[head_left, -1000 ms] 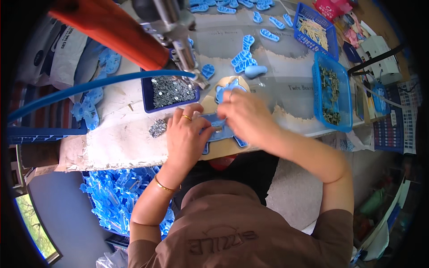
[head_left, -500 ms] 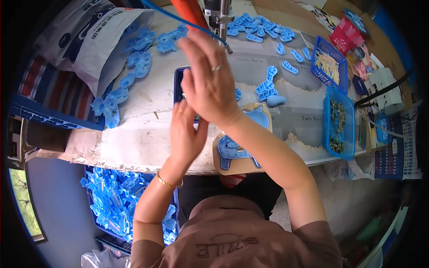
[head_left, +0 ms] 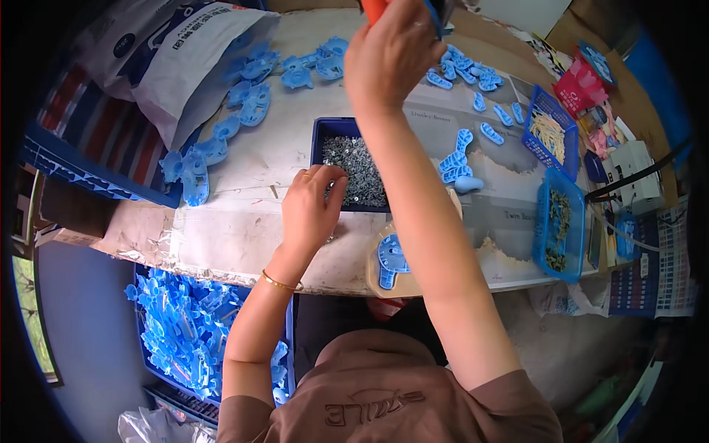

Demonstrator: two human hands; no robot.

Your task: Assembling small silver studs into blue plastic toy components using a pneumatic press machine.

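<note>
Gripping a smooth orange tool [head_left: 374,9] that the upper edge mostly cuts off, the right hand [head_left: 391,63] hides its own fingertips. The left hand [head_left: 312,207] curls over the near left corner of a dark blue tray [head_left: 318,144] of small, glinting metal pieces [head_left: 356,159]; whether it pinches any cannot be told. The right forearm [head_left: 436,244] partly hides a ribbed blue plastic part [head_left: 393,253] on a flat tan base [head_left: 373,269].
</note>
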